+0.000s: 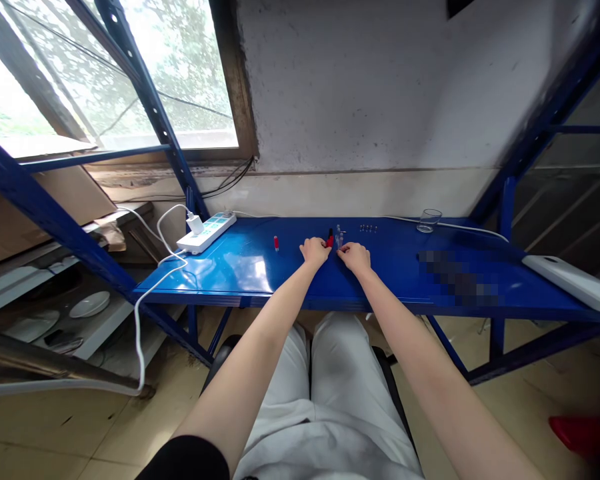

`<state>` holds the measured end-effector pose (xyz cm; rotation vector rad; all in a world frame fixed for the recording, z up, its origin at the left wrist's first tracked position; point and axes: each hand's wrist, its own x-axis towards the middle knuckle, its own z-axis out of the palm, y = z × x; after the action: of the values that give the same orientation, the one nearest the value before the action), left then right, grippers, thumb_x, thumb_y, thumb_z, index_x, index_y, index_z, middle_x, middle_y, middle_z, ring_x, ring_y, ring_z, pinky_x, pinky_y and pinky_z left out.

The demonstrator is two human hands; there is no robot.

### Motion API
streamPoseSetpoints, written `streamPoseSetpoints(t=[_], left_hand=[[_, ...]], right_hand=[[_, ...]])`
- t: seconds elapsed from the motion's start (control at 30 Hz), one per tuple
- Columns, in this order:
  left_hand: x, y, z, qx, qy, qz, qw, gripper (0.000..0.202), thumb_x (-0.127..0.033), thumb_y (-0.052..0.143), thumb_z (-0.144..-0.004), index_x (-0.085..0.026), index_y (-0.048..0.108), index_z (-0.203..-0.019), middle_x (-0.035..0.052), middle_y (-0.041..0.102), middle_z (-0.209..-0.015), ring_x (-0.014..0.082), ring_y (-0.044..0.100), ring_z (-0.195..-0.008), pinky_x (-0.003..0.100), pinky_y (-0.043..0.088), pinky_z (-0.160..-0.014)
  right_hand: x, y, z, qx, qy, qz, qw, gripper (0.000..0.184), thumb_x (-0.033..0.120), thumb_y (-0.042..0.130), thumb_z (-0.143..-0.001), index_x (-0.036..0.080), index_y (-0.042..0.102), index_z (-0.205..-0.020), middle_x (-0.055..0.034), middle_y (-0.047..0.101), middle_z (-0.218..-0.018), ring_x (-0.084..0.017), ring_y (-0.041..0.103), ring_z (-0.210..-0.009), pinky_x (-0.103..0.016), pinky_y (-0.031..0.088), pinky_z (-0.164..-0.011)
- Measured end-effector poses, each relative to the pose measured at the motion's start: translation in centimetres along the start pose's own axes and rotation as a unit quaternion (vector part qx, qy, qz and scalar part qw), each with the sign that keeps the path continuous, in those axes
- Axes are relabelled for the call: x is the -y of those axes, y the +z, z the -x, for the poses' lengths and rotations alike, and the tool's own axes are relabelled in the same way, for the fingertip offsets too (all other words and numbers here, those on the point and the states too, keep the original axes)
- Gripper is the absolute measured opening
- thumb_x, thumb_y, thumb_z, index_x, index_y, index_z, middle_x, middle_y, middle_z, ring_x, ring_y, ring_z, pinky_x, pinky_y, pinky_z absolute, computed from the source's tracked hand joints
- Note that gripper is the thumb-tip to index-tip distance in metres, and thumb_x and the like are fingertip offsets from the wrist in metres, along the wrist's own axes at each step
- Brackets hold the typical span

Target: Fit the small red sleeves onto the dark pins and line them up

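Note:
On the blue table my left hand (315, 251) is closed, its fingertips at a small red tube (329, 242) with a black part behind it. Close by on the right, my right hand (354, 255) has its thumb and fingers pinched together beside small clear tubes (339, 236). What lies between these fingertips is too small to make out. Left of both hands, another small red piece with a clear end (276, 243) stands apart. A row of several tiny pale pieces (369, 229) lies behind my right hand.
A white power strip (207, 233) with a plugged-in charger sits at the table's left end, its cord hanging over the edge. A clear glass (429, 221) stands at the back right. A white flat device (575, 281) and a blurred patch (455, 277) lie at the right.

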<state>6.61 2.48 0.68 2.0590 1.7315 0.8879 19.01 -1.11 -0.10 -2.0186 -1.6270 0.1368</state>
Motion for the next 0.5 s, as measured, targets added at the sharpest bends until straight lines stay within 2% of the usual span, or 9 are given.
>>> streamPoseSetpoints(t=[0.3, 0.5], left_hand=[[-0.33, 0.54, 0.07, -0.017, 0.004, 0.01, 1.0, 0.014, -0.031, 0.065, -0.071, -0.019, 0.065, -0.065, 0.0089, 0.067, -0.084, 0.0274, 0.053, -0.099, 0.045, 0.033, -0.09], [-0.18, 0.74, -0.21, 0.006, -0.008, -0.017, 1.0, 0.015, -0.034, 0.067, -0.068, -0.019, 0.064, -0.067, 0.0093, 0.067, -0.086, 0.0283, 0.052, -0.102, 0.045, 0.033, -0.09]], right_hand=[[-0.07, 0.05, 0.35, -0.01, -0.007, 0.007, 1.0, 0.019, 0.033, 0.053, -0.078, 0.02, 0.067, -0.082, -0.0074, 0.069, -0.084, -0.023, 0.062, -0.083, -0.032, 0.041, -0.072], [-0.17, 0.12, 0.38, -0.013, -0.007, 0.007, 1.0, 0.019, 0.033, 0.053, -0.078, 0.021, 0.066, -0.082, -0.0067, 0.069, -0.084, -0.022, 0.062, -0.083, -0.032, 0.041, -0.072]])
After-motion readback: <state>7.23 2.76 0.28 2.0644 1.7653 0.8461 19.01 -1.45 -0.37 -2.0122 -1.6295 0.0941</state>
